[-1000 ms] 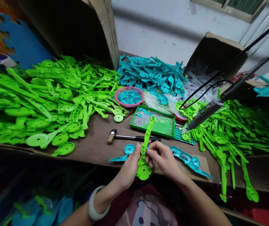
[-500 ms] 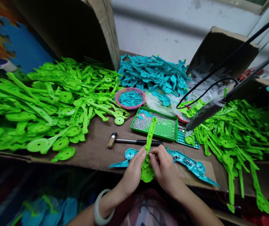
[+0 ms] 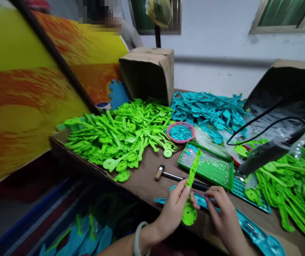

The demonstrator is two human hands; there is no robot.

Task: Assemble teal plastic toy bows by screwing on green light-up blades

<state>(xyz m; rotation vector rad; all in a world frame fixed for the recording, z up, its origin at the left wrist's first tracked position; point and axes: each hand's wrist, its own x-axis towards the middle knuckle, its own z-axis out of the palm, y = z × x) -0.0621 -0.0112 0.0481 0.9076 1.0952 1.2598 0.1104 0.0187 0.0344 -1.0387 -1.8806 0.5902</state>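
We list, at far left, one yellow-and-orange panel [image 3: 21,106]; low beneath it, blue and green pieces [image 3: 83,238]. Next, one tape roll [image 3: 103,106], then a heap of lime-green parts [image 3: 110,142], with a cardboard box [image 3: 147,57] behind.

On the brown tabletop [image 3: 142,186] we enter one hammer [image 3: 175,176], head to the left, its handle running behind the left hand [image 3: 175,202]. That hand (a pale bangle [image 3: 136,241] on its wrist) grips one green part [image 3: 193,171] between thumb and fingers — slender arm upward, slightly tilted, round disc below — near the table's front edge. Behind: one pink bowl [image 3: 180,141] of small blue pieces, a stack of blue parts [image 3: 208,108], and one green tray [image 3: 213,172] partly covered with small silvery pieces.

A thin reddish strand [image 3: 199,192] extends from beside the green part to the right hand [image 3: 223,209], whose thumb and finger are pinched on it. Below and beyond the hands we note blue mouldings [image 3: 260,234] on the table; farther right, one teal tray [image 3: 241,188], one grey fixture [image 3: 264,154] and a second green heap [image 3: 296,192].
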